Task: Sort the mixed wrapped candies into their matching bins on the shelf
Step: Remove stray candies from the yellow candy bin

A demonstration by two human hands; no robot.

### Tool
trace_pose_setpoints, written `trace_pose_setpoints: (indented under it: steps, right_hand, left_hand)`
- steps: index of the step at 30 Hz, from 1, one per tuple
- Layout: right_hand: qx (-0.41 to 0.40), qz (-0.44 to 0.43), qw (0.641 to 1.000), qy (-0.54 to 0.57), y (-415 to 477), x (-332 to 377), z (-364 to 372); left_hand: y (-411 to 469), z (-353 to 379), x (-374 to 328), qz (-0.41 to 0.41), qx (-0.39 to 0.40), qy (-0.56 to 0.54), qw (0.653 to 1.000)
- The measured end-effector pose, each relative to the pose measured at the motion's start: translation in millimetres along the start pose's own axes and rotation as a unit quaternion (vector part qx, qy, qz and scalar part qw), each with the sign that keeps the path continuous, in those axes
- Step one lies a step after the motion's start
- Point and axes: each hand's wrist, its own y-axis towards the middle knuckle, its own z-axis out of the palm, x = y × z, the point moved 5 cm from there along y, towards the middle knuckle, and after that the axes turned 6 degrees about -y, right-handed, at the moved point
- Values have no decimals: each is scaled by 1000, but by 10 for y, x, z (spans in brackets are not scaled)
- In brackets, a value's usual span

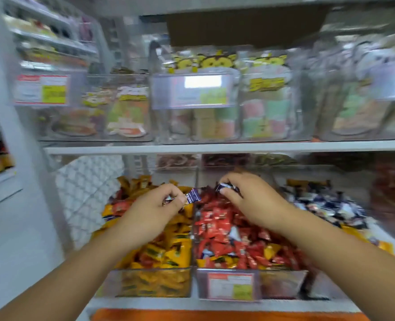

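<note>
Both hands reach over the front row of clear bins on the lower shelf (215, 305). The left hand (154, 206) pinches a purple-wrapped candy (193, 196) between thumb and curled fingertips. The candy's long axis runs from lower left to upper right, and its free twisted end points up and to the right. It hangs above the divider between the yellow-candy bin (154, 283) and the red-candy bin (283, 283).

The right hand (252, 200) is curled round a second purple-wrapped candy (224, 187), gripping it at the fingertips above the far part of the red-candy bin. Most of that wrapper is hidden by the fingers. What shows lies roughly left to right, with one end poking out towards the left.

To the right stands the dark-blue-candy bin (326, 205), filled with dark blue and white wrappers. A few yellow and pale wrappers lie mixed among the red ones. A price label (230, 286) is fixed to the front of the red-candy bin.

Above, an upper shelf board (215, 147) carries clear tubs of packaged sweets (205, 126), which are heavily blurred.
</note>
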Motion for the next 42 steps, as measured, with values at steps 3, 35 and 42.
trace_pose_setpoints:
  steps: [3,35,42]
  right_hand:
    - [-23,89,995,-47,-263,-516,-206]
    - [110,-57,991,57,30,282,-61]
    - [265,-128,956,-3,352,1107,609]
  left_hand:
    - [238,534,-421,48,48,-6,998]
    - [-154,-463,420,29,5,84,996]
    - [-608,-682,912,-17,20,97,995]
